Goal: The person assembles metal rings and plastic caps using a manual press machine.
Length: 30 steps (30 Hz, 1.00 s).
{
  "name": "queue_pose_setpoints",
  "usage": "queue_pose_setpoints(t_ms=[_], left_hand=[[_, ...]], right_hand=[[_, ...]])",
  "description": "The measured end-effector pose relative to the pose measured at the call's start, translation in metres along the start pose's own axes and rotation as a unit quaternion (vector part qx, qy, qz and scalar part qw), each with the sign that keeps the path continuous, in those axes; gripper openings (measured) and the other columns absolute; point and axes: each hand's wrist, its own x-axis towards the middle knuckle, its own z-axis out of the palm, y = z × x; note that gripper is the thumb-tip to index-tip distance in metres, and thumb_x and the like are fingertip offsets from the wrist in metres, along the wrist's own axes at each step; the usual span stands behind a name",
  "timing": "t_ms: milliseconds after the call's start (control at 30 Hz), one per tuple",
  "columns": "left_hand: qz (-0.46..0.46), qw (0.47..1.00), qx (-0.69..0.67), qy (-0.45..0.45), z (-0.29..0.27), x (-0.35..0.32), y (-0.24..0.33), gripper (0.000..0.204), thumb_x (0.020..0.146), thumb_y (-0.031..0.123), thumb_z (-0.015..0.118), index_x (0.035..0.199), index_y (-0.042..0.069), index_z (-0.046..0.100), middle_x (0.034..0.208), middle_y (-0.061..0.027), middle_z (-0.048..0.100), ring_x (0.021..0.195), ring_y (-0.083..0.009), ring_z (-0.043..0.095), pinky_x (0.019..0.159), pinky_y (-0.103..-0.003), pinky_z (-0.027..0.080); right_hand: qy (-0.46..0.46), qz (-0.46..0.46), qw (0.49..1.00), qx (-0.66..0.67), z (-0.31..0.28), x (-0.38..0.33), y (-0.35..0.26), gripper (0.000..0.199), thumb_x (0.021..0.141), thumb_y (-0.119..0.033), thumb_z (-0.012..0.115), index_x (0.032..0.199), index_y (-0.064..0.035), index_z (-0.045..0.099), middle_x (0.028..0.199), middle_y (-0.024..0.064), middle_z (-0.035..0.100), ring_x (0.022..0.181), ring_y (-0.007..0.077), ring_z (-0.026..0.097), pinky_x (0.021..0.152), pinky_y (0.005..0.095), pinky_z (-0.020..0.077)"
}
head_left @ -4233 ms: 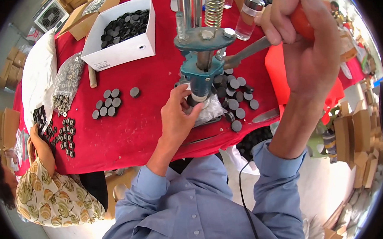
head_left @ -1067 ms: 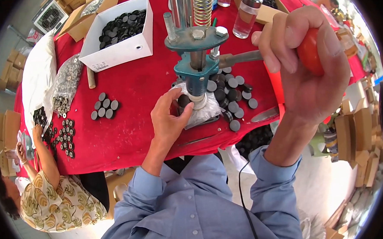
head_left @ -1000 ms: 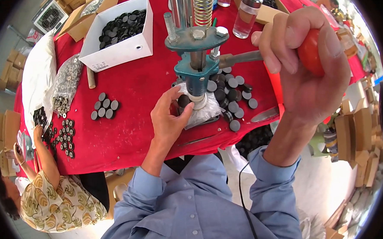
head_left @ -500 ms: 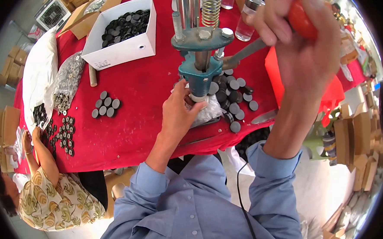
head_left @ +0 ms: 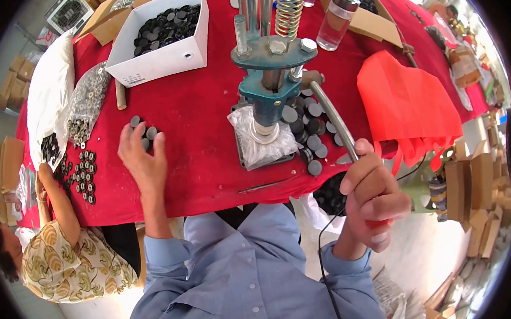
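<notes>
My left hand (head_left: 144, 162) reaches over a small group of grey round discs (head_left: 152, 132) on the red cloth. Its thumb and fingers are apart and partly hide the discs. Near the cloth's front edge my right hand (head_left: 376, 196) is wrapped around the red-knobbed end of the metal lever (head_left: 335, 116) of a teal hand press (head_left: 270, 92). The lever now slopes down toward me. Under the press's ram, clear plastic film (head_left: 261, 150) covers the base. Grey and black discs (head_left: 313, 142) lie piled at the right of the press.
A white box (head_left: 158, 66) of black discs stands back left. Nearby lie a bag of small rings (head_left: 88, 102) and rows of black pieces (head_left: 86, 177). A seated co-worker (head_left: 70, 256) handles parts at left. An orange-red bag (head_left: 408, 102) and clear jar (head_left: 338, 22) are at right.
My right hand has swung the lever down from high up toward me. My left hand has left the press's base and moved left to the small group of discs.
</notes>
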Motion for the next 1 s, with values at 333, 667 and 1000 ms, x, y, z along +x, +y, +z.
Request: queue_pose_setpoints(t_ms=[333, 667, 1000], left_hand=[[0.001, 0.995, 0.025, -0.096, -0.011, -0.033, -0.050, 0.050, 0.095, 0.012, 0.070, 0.143, 0.006, 0.056, 0.150, -0.0259, 0.047, 0.137, -0.0447, 0.043, 0.115, -0.051, 0.037], [-0.073, 0.991, -0.098, -0.057, -0.030, -0.054, -0.006, 0.043, 0.079, 0.005, 0.086, 0.119, 0.003, 0.071, 0.105, -0.0126, 0.074, 0.091, -0.0266, 0.070, 0.079, -0.037, 0.056], [-0.029, 0.921, -0.353, -0.161, 0.036, -0.022, 0.155, 0.075, 0.073, 0.019, 0.095, 0.135, 0.005, 0.054, 0.100, -0.0123, 0.075, 0.070, -0.0153, 0.064, 0.064, -0.029, 0.055]], right_hand=[[-0.017, 0.005, 1.000, -0.002, -0.008, -0.006, 0.000, 0.032, 0.096, -0.045, 0.059, 0.087, -0.0151, 0.050, 0.068, 0.0009, 0.043, 0.074, 0.0214, 0.053, 0.104, 0.0552, 0.0336], [-0.040, 0.028, 0.998, 0.034, -0.011, 0.040, -0.010, 0.038, 0.095, -0.042, 0.066, 0.084, -0.0077, 0.057, 0.066, 0.0033, 0.050, 0.066, 0.0240, 0.058, 0.087, 0.0505, 0.0425], [-0.164, 0.058, 0.983, 0.066, -0.019, 0.140, 0.011, 0.040, 0.108, -0.037, 0.035, 0.092, -0.0044, 0.051, 0.067, 0.0028, 0.042, 0.060, 0.0141, 0.040, 0.067, 0.0318, 0.0402]])
